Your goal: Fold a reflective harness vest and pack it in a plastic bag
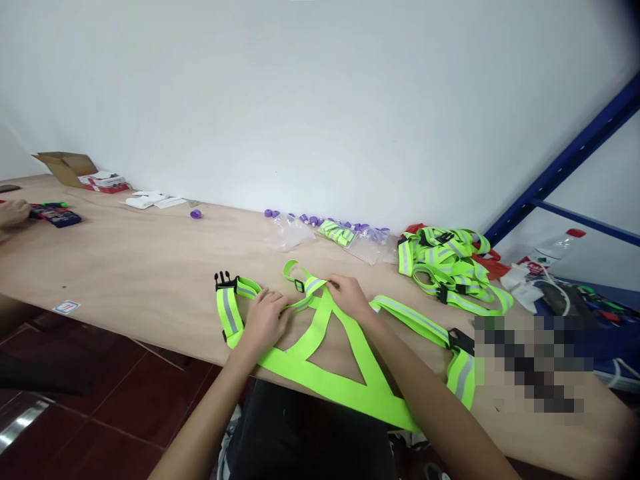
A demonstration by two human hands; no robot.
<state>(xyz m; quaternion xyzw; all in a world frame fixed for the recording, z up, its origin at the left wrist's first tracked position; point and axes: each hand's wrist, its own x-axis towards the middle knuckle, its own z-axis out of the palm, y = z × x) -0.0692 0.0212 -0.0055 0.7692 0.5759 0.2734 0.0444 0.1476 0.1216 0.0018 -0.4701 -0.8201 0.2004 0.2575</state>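
A neon-green reflective vest (320, 381) made of straps lies spread along the table's front edge. Its grey-striped straps run out to both sides, with a black buckle (226, 281) at the left end and another dark buckle (461, 341) at the right. My left hand (270, 319) is closed, its fingers curled on a thin shoulder strap. With closed fingers, my right hand (348, 295) pinches the vest where the straps meet at the top. A small black slider (299, 286) sits on the loop between my hands. My right forearm hides part of the right side.
A heap of similar green straps (445, 263) lies at the right, near a bottle (555, 248). Plastic bags (290, 232) and small purple pieces (313, 220) line the wall. At far left are another person's hand (14, 213) and an open cardboard box (65, 168).
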